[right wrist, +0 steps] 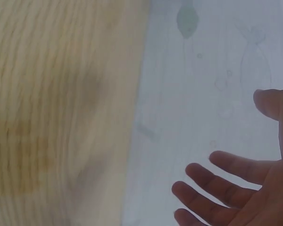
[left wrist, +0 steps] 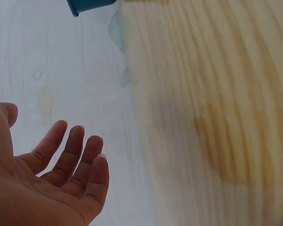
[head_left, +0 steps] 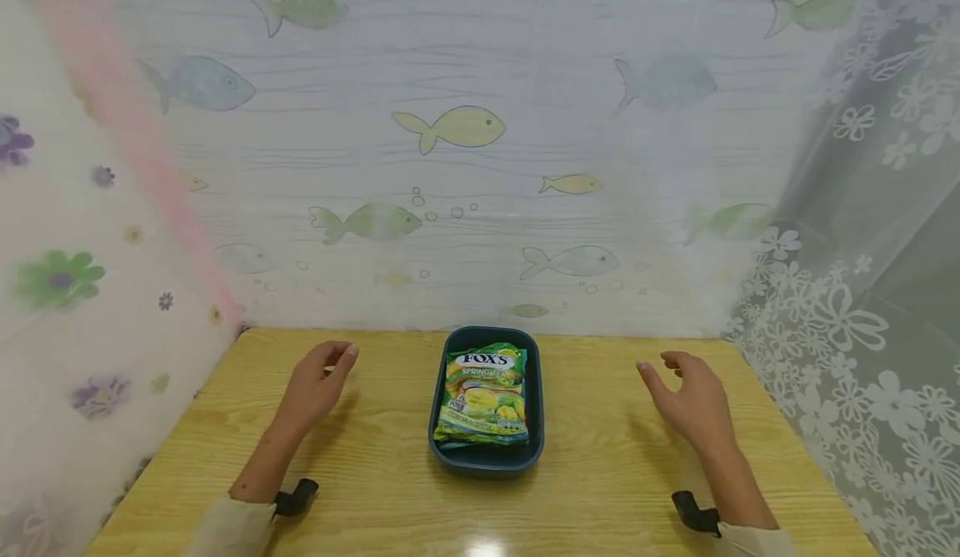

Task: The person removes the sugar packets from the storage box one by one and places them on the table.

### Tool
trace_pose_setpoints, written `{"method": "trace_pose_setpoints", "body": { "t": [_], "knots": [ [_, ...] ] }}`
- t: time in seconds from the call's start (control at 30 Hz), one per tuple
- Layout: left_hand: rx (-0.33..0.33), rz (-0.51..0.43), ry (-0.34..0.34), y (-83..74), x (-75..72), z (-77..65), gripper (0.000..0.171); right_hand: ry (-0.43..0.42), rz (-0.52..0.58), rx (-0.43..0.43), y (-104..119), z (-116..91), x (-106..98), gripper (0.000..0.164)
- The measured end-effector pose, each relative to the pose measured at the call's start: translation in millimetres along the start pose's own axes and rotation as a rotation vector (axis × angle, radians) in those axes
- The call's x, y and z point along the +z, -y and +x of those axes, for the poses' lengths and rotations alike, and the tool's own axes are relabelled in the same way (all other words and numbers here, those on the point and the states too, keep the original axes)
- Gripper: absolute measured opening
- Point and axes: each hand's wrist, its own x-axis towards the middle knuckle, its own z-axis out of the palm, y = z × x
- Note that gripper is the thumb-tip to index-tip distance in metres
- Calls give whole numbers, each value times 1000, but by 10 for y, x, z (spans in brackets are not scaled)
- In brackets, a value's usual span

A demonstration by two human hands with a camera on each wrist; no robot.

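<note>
In the head view a dark blue plastic tub [head_left: 486,462] stands mid-table. Inside it lies a green and yellow bag of FOX'S Spring Tea candy [head_left: 483,398], with the edge of something beneath it that I cannot make out. My left hand [head_left: 318,386] is off to the tub's left, holding nothing, its fingers loosely bent. On the other side my right hand [head_left: 692,394] hovers apart from the tub, thumb spread from relaxed fingers. Both wrist views show bare palms; a corner of the tub [left wrist: 89,4] appears at the top of the left one.
The wooden table [head_left: 600,474] meets a white curtain [head_left: 465,173] printed with fish at its back edge. Flower-patterned sheets hang at the left [head_left: 97,307] and right [head_left: 862,357]. A black strap piece [head_left: 296,499] sits at the left wrist, another [head_left: 696,514] at the right.
</note>
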Motion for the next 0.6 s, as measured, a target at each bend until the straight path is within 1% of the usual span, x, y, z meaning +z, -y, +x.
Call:
{"method": "trace_pose_setpoints", "body": {
  "t": [0.2,0.33,0.47,0.6],
  "knots": [
    [-23,-15,20,-66,81,50,57,20,30,-8,135,46,58,69],
    [-41,-22,36,-100,138,90,59,18,41,-15,205,61,89,68],
    [-37,-43,37,-150,195,123,58,14,51,-24,238,84,124,67],
    [-23,-69,53,-197,260,148,58,5,57,-37,268,102,159,63]
  ]
}}
